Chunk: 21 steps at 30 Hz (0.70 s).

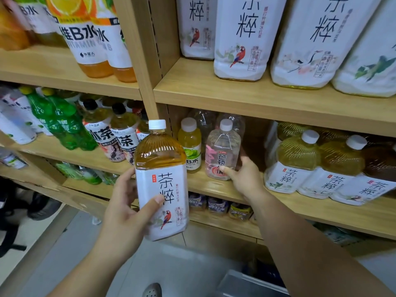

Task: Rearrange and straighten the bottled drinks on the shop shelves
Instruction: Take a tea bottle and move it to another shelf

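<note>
My left hand (126, 209) grips a large amber tea bottle (161, 183) with a white parrot label and white cap, held upright in front of the shelves. My right hand (242, 176) grips the lower part of a clear bottle with a pink label (221, 148) that stands on the middle shelf (300, 202). A small yellow-green bottle (189, 144) stands just left of it. Three large tea bottles (295, 163) stand in a row at the right of the same shelf.
Large white-labelled tea bottles (242, 39) fill the upper right shelf. Orange vitamin drinks (85, 39) stand upper left. Green bottles (64, 123) and iced tea bottles (105, 136) crowd the middle left shelf. A wooden upright (145, 61) divides the bays. Small bottles (216, 204) sit on the shelf below.
</note>
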Motion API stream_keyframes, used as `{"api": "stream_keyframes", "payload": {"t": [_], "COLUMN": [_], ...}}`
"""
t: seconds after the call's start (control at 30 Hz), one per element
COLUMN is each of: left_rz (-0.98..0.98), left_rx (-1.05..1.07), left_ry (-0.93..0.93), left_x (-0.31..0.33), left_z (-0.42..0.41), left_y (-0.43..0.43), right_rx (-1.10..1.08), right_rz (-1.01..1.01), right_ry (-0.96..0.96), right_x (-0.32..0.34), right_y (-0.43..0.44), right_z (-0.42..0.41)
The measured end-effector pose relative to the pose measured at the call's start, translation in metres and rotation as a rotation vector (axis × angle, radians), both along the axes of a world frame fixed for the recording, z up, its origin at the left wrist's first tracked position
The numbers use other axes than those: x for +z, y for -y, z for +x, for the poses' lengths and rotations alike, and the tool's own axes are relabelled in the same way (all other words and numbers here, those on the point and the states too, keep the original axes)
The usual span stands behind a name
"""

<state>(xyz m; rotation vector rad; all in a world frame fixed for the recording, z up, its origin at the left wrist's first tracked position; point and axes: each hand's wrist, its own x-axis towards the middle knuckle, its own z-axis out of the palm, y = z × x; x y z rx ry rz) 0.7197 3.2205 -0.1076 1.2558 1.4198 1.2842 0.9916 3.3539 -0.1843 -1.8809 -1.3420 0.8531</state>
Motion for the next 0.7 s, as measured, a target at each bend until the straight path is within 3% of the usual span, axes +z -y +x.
{"api": "stream_keyframes", "payload": {"t": [0.33,0.5,0.7], "left_rz": [-0.022,-0.047,-0.022], "left_rx": [-0.111,-0.249,-0.434], "left_ry": [0.033,0.034,-0.006], "left_x": [0.004,0.007,0.017], "left_z": [0.005,0.034,0.095], "left_y": [-0.008,-0.009,-0.010], "right_rx": [-0.033,-0.022,0.171], "right_rz": [-0.007,0.112,0.112], "right_ry": [0.045,-0.162,-0.513], "right_x": [0.010,0.047,0.090], "right_y": [0.021,0.079,0.139], "right_z": [0.001,0.009,0.041]}}
